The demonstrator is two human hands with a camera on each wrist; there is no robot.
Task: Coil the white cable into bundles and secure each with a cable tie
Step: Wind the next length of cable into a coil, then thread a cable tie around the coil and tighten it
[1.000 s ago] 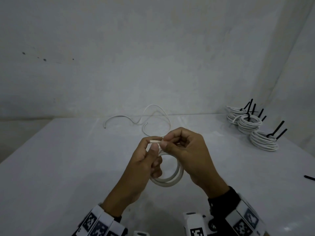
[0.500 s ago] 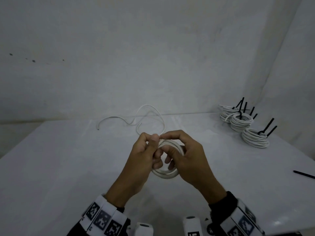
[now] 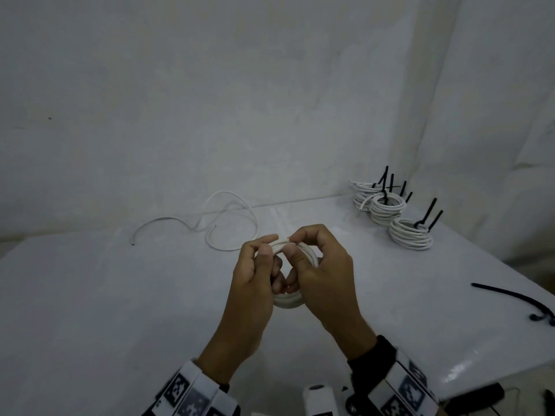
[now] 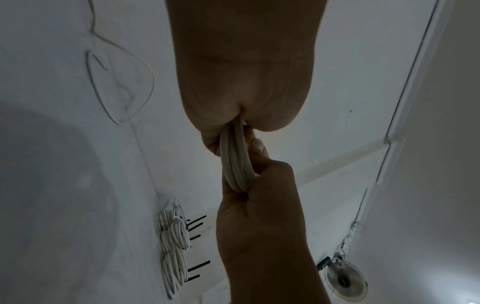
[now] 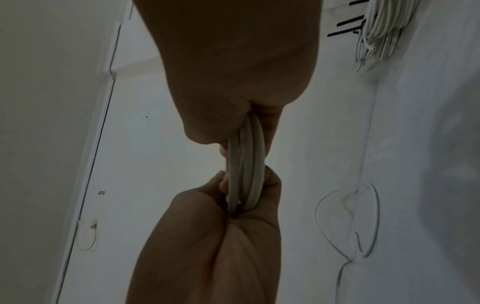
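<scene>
I hold one small coil of white cable (image 3: 287, 301) above the middle of the white table (image 3: 90, 310), my left hand (image 3: 255, 283) and right hand (image 3: 324, 274) both pinching its top. Loose white cable (image 3: 228, 220) trails toward the far edge. Three tied bundles (image 3: 387, 210) with black tie tails sit at the far right corner. One loose black cable tie (image 3: 516, 298) lies by the right edge. I read no writing.

Smooth white plastic-sheathed cable (image 3: 288, 301) above a glossy white table (image 3: 120, 310).
</scene>
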